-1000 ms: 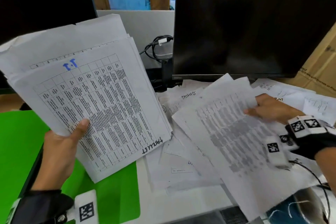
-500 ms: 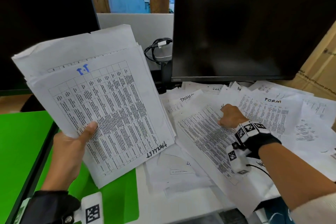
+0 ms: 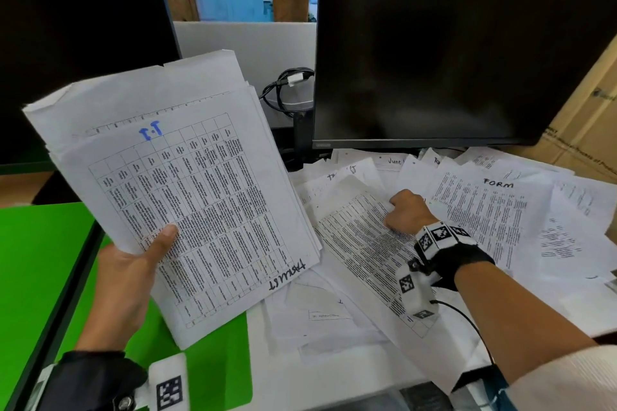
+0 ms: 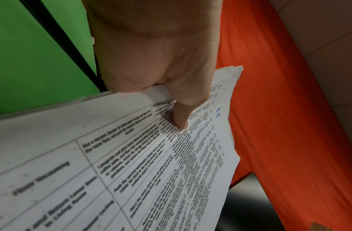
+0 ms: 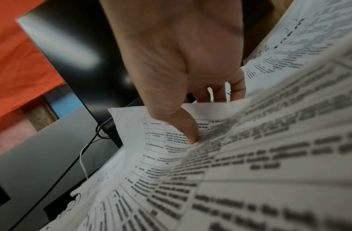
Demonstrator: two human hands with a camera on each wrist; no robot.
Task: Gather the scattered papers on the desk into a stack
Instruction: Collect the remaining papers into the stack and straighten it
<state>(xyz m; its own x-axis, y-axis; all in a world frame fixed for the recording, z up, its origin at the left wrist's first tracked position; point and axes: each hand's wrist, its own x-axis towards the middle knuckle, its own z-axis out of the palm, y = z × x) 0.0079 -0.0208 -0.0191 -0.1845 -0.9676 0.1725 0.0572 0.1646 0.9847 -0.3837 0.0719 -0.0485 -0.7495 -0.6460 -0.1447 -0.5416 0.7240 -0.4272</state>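
Two dark, switched-off flat monitors [image 3: 460, 53] stand at the back of the white desk [image 3: 334, 384], with a bright green mat [image 3: 40, 264] covering its left part. Across the right half of the desk, from the monitor base forward, lies a wide overlapping spread of loose white printed papers [image 3: 500, 210]; one sheet is headed "FORM" in handwriting.

Over the green mat, clear of the desk, is the gathered stack of white table-printed sheets [image 3: 187, 190], several sheets thick, its edges uneven and fanned at the top corner. The left hand [image 3: 123, 280] holds it at the lower left edge, thumb pressed flat on the top sheet and the fingers wrapped behind, as the left wrist view confirms.

On the spread, the right hand [image 3: 409, 212] pinches the top edge of a white sheet printed with a text table [image 3: 364, 250]. In the right wrist view the thumb sits on top and the fingers tuck under, and the sheet bows upward, so it looks partly raised, though how much still rests on the pile is hard to tell.

By my judgement the job is partway: a fair bundle is collected, yet many sheets are still scattered, and the bundle will need squaring before it counts as a tidy stack.
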